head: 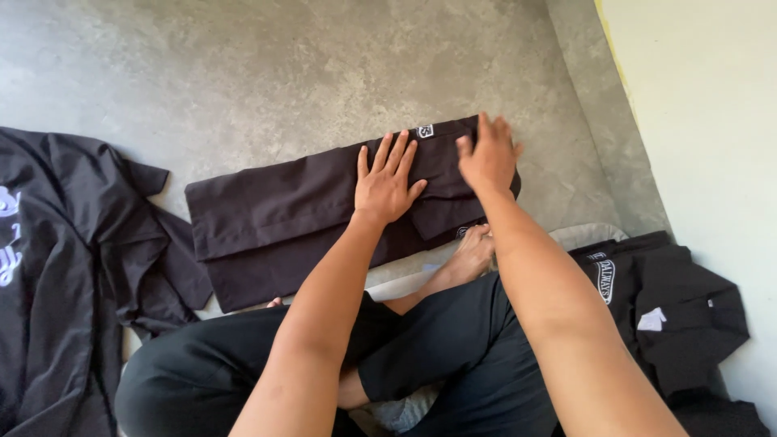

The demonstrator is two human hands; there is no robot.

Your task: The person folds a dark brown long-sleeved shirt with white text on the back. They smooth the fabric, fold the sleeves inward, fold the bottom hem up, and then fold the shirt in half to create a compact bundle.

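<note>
I see a black garment lying on the grey concrete floor, directly in front of crossed legs in dark trousers. It has been folded into a long, flat band that runs at a slight slant, its left end nearer to me and its right end farther up. The cloth is plain, matt and dark, with a few soft creases. A straight folded edge runs along its length, and below it a second layer shows as a lower strip. Near the far right edge sits a small white patch, too small for me to make out. A pointed flap of the fabric hangs down just under the hands.

My left hand lies flat on the garment, palm down, fingers spread wide and pressing on the cloth, gripping nothing. My right hand is just beside it at the garment's right end, fingers loosely bent, tips at the far edge; I cannot tell whether it pinches the cloth or only rests on it. The two hands are close but not touching.

A bare foot pokes out just below the garment. To the left lies a crumpled black shirt with pale lettering, and to the right another dark folded piece with a white label, near the pale wall.
</note>
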